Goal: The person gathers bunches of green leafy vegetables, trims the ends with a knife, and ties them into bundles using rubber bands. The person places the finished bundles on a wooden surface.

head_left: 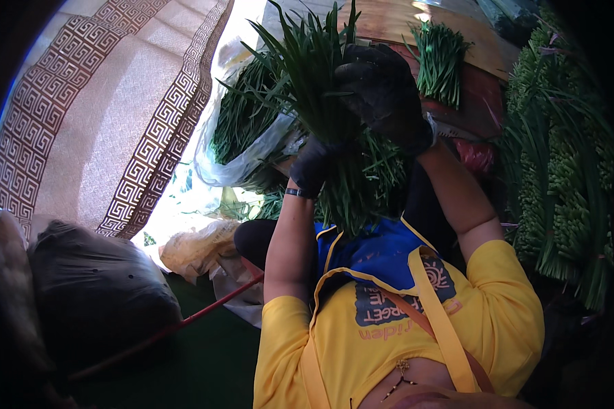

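Note:
My left hand (pixel 314 166), in a black glove, is closed around the middle of a bunch of long flat green leaves (pixel 312 87) that look like garlic chives. The leaf tips fan out upward, and the lower ends hang over a blue apron (pixel 371 250). My right hand (pixel 384 94), also gloved in black, grips the right side of the same bunch higher up, its fingers curled against the leaves. More loose greens (pixel 389 158) lie below and behind my hands, partly hidden by them. A trimmed bunch of green stalks (pixel 442 66) rests beyond my right hand.
An open clear plastic bag (pixel 220 171) holds loose greens at the left. Stacked bunches (pixel 557 168) line the right side. A wooden board (pixel 470 30) lies at the back. A patterned curtain (pixel 133 97), a full dark bag (pixel 102 276) and a red pole (pixel 210 308) are left.

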The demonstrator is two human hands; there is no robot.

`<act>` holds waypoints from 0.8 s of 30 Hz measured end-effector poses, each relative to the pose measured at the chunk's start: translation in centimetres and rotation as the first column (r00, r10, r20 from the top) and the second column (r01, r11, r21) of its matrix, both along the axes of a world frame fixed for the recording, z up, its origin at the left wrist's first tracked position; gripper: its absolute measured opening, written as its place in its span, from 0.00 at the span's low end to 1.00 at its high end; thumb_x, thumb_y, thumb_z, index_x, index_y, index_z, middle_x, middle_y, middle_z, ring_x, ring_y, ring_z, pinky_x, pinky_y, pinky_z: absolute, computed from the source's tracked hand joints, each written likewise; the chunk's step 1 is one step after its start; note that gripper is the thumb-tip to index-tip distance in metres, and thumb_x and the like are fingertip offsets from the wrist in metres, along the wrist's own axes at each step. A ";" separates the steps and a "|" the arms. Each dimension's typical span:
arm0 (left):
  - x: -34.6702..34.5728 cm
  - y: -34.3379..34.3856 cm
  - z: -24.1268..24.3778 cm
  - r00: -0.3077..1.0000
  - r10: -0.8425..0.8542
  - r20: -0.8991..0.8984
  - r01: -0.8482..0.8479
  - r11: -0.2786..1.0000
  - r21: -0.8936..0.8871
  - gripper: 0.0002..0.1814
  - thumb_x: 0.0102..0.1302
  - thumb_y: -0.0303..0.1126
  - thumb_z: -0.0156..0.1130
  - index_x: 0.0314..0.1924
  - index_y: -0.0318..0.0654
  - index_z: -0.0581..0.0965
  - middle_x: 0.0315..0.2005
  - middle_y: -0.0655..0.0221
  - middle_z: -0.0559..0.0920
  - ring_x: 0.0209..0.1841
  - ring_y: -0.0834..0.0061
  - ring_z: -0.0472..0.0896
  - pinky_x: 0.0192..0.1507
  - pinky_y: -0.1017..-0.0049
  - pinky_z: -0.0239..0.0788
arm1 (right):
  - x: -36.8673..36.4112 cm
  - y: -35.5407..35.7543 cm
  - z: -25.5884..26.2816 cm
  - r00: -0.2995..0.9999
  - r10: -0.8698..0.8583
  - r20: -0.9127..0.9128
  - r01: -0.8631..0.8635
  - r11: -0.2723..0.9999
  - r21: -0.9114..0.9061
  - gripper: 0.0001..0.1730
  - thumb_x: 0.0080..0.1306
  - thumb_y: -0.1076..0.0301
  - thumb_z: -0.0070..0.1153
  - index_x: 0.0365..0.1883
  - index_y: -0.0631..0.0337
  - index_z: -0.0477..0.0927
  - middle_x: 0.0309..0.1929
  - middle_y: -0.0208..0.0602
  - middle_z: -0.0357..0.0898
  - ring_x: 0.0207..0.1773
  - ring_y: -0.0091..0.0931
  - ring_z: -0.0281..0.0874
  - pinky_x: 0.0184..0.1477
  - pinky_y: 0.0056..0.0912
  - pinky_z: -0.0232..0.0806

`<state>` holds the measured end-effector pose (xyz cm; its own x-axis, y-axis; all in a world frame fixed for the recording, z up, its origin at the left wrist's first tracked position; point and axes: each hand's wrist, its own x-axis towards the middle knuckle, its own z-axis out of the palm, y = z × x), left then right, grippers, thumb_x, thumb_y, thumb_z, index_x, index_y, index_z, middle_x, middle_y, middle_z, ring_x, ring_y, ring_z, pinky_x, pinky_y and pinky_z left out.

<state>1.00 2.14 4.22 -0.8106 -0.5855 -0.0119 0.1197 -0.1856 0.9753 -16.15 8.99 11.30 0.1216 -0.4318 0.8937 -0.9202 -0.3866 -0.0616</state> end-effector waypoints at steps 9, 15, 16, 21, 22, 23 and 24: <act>-1.3 -2.4 -0.3 0.985 0.128 0.118 -0.032 0.801 -0.598 0.26 0.60 0.26 0.61 0.60 0.35 0.69 0.53 0.63 0.76 0.55 0.69 0.74 0.57 0.71 0.65 | -2.1 2.3 -3.1 0.959 -0.064 0.277 0.062 0.998 0.017 0.12 0.57 0.67 0.64 0.41 0.55 0.82 0.48 0.34 0.78 0.59 0.36 0.70 0.59 0.38 0.64; -3.3 -1.5 -0.5 0.991 0.113 -0.067 -0.131 0.823 -0.552 0.21 0.62 0.25 0.61 0.56 0.37 0.72 0.48 0.70 0.78 0.47 0.77 0.74 0.47 0.75 0.69 | -2.5 1.4 -3.1 0.971 -0.226 -0.075 0.234 0.964 0.123 0.17 0.55 0.64 0.65 0.44 0.49 0.81 0.52 0.26 0.75 0.60 0.34 0.68 0.59 0.41 0.62; -3.5 -1.5 -0.6 0.987 0.109 -0.115 -0.158 0.738 -0.656 0.22 0.62 0.25 0.61 0.57 0.37 0.72 0.48 0.70 0.77 0.48 0.77 0.74 0.47 0.75 0.69 | -2.4 1.5 -3.4 0.969 -0.234 -0.080 0.244 0.958 0.152 0.15 0.55 0.66 0.64 0.42 0.51 0.81 0.50 0.27 0.76 0.57 0.33 0.70 0.58 0.39 0.64; -3.4 -2.5 -2.3 0.985 0.169 -0.045 -0.169 0.855 -0.491 0.21 0.63 0.24 0.60 0.57 0.37 0.71 0.48 0.70 0.77 0.47 0.76 0.75 0.47 0.76 0.70 | -4.2 2.4 -6.6 0.653 -0.027 0.757 0.015 1.000 0.023 0.10 0.61 0.64 0.61 0.39 0.55 0.80 0.47 0.36 0.77 0.51 0.32 0.74 0.53 0.37 0.67; -3.1 -3.0 -2.8 0.985 0.174 -0.002 -0.166 0.936 -0.311 0.21 0.63 0.24 0.60 0.57 0.37 0.71 0.48 0.69 0.77 0.47 0.76 0.75 0.47 0.76 0.70 | -5.0 2.6 -7.2 0.421 0.087 0.903 -0.117 0.992 -0.041 0.10 0.62 0.62 0.61 0.39 0.56 0.80 0.47 0.38 0.77 0.51 0.32 0.74 0.53 0.37 0.67; -2.9 -3.4 -3.1 0.986 0.165 -0.010 -0.159 0.927 -0.341 0.20 0.64 0.25 0.60 0.56 0.37 0.71 0.47 0.69 0.77 0.47 0.76 0.75 0.46 0.76 0.70 | -6.2 2.9 -7.7 0.392 0.076 0.917 -0.287 0.957 0.044 0.13 0.62 0.60 0.61 0.40 0.58 0.79 0.47 0.40 0.77 0.51 0.32 0.75 0.53 0.38 0.67; -2.7 -3.9 -3.4 0.985 0.171 -0.009 -0.162 0.912 -0.378 0.19 0.64 0.25 0.59 0.56 0.37 0.72 0.47 0.69 0.77 0.46 0.77 0.75 0.45 0.76 0.70 | -7.5 3.0 -7.8 0.422 0.107 0.900 -0.483 0.867 0.124 0.16 0.62 0.58 0.62 0.42 0.59 0.79 0.48 0.42 0.77 0.52 0.32 0.75 0.54 0.39 0.67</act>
<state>-1.72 -1.79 0.83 -0.7033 -0.6768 0.2177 0.0931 0.2158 0.9720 -23.61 11.98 3.46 -0.4254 -0.7968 0.4292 -0.1545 -0.4033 -0.9019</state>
